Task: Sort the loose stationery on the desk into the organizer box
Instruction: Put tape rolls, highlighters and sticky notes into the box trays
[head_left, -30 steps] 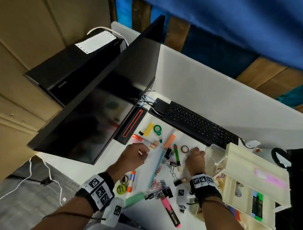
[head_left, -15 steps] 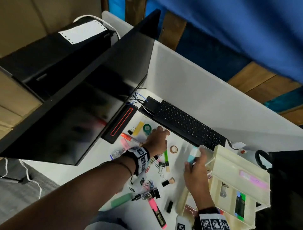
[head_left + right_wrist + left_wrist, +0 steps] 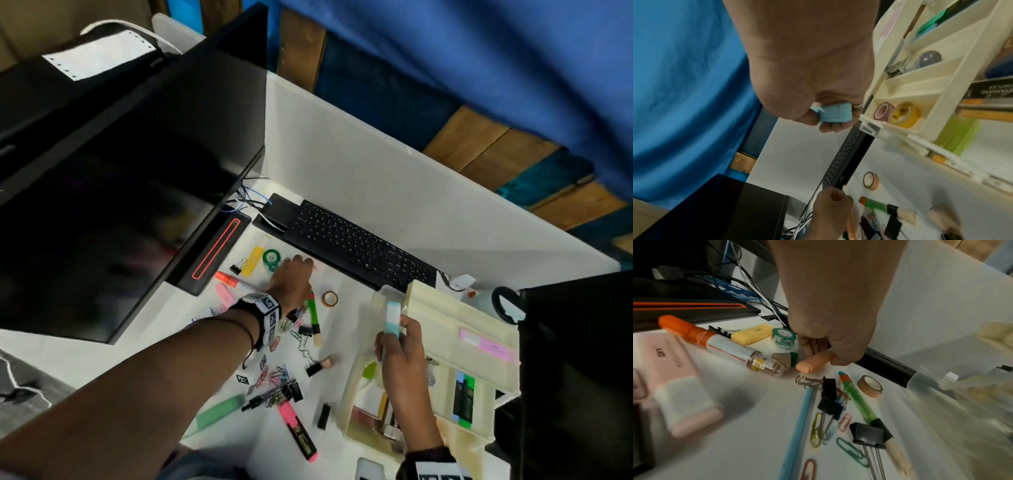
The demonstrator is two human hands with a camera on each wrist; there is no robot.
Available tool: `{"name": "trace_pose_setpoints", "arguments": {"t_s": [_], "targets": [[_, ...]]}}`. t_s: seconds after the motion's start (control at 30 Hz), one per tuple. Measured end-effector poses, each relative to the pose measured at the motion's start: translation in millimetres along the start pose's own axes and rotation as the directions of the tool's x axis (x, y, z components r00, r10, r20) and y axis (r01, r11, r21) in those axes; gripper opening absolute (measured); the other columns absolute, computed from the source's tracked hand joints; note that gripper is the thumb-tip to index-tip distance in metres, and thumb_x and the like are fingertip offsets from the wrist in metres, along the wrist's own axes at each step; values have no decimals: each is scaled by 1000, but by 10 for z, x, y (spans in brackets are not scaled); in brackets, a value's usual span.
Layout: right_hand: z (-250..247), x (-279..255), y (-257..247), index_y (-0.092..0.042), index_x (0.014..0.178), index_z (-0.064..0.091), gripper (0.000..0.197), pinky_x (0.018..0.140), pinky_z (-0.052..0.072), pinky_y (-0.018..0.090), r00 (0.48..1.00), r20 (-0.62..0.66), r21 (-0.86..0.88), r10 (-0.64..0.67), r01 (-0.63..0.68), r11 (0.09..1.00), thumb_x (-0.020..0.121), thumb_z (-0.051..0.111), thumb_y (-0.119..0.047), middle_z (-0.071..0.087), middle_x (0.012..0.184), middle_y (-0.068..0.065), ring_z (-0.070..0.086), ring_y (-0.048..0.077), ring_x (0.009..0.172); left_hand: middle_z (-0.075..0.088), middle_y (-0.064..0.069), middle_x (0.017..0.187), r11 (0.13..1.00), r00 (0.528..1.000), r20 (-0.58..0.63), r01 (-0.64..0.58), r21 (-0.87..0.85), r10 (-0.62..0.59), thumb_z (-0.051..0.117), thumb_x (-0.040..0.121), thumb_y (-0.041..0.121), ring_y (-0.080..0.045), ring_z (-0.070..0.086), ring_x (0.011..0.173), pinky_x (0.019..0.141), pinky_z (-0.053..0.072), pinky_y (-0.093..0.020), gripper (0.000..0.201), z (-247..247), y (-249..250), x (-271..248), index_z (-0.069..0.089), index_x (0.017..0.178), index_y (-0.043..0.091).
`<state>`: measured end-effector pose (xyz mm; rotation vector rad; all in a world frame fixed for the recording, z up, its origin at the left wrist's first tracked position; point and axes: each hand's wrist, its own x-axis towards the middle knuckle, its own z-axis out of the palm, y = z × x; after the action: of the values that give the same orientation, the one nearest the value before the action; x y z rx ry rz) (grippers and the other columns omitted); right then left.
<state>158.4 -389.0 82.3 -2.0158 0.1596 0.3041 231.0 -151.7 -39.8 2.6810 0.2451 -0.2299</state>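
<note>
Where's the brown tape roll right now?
In the head view the brown tape roll lies loose on the desk, between the green pen and the organizer box, below the keyboard.

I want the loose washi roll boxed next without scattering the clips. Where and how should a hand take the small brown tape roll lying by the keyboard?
Best guess: pinch the small brown tape roll across its outer rim from straight above. It lies flat on the white desk, hole upward, apart from the black keyboard and the green pen, so fingers can close round it without touching the paper clips.
</note>
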Motion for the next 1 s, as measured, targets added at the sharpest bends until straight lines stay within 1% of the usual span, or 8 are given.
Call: {"name": "trace_pose_setpoints", "arguments": {"t_s": [0.07, 0.17, 0.3, 0.47, 0.57, 0.67, 0.8, 1.0], "targets": [[-160, -72, -42, -30, 111, 57, 11, 69, 46, 26, 998, -10, 4, -64, 64, 998, 108, 47, -24, 63, 86, -4, 58, 12, 77, 66, -7, 99, 985, 996, -69, 38, -169, -50, 72, 88, 16, -24, 66, 89, 73, 61, -40, 31, -60, 54, -61, 54, 114, 15], [-430, -157, -85, -30, 107, 64, 22, 67, 47, 17, 986, -29, -27, -163, 162, 986, 109, 46, -42, 67, 80, -16, 61, 0, 72, 65, -1, 77, 929, 982, -158, 36, -369, -101, 61, 95, 15, -19, 65, 64, 54, 58, -37, 23, -163, 201, -175, 43, 108, 21], [-883, -210, 11, -27, 107, 66, 24, 63, 50, 27, 976, -61, -52, -207, 204, 978, 107, 49, -44, 66, 74, -5, 60, 14, 65, 60, 0, 67, 858, 984, -166, -36, -512, -58, 48, 101, 16, -18, 56, 51, 43, 42, -31, 14, -338, 529, -383, 40, 110, 22], [-1474, -66, 345, -23, 111, 64, 21, 75, 51, 33, 959, -166, -166, -228, 201, 965, 110, 45, -34, 67, 88, -3, 63, 12, 81, 64, 0, 74, 822, 975, -159, -217, -526, 156, 50, 104, 28, -15, 61, 61, 57, 48, -38, 11, -600, 1119, -619, 52, 113, 23], [-1761, 94, 571, -18, 121, 65, 23, 87, 52, 37, 948, -193, -216, -254, 212, 953, 109, 48, -28, 69, 102, -4, 67, 18, 97, 65, 6, 80, 779, 936, -188, -352, -519, 298, 57, 104, 33, -6, 59, 67, 58, 44, -22, 17, -722, 1507, -691, 60, 115, 21], [-1978, 220, 722, -19, 123, 71, 24, 95, 56, 44, 929, -190, -234, -318, 272, 933, 105, 57, -29, 73, 114, -2, 68, 15, 105, 67, 8, 86, 748, 892, -129, -435, -502, 433, 67, 100, 35, -9, 63, 74, 63, 50, -25, 18, -748, 1840, -714, 65, 112, 23], [-2103, 228, 772, -27, 115, 76, 18, 95, 49, 34, 868, -175, -321, -464, 395, 860, 100, 66, -26, 68, 108, -13, 58, 1, 102, 72, 10, 87, 862, 914, -39, -395, -317, 405, 75, 91, 40, -10, 68, 74, 72, 59, -34, 17, -580, 2166, -611, 70, 105, 31], [-2000, 325, 944, -34, 116, 75, 23, 93, 42, 43, 830, -113, -609, -546, 377, 698, 100, 59, -36, 65, 113, -13, 53, 16, 105, 78, 6, 94, 943, 944, -45, -329, -52, 327, 76, 91, 38, -18, 72, 88, 89, 57, -39, 18, -221, 2372, -501, 75, 108, 33]]}}
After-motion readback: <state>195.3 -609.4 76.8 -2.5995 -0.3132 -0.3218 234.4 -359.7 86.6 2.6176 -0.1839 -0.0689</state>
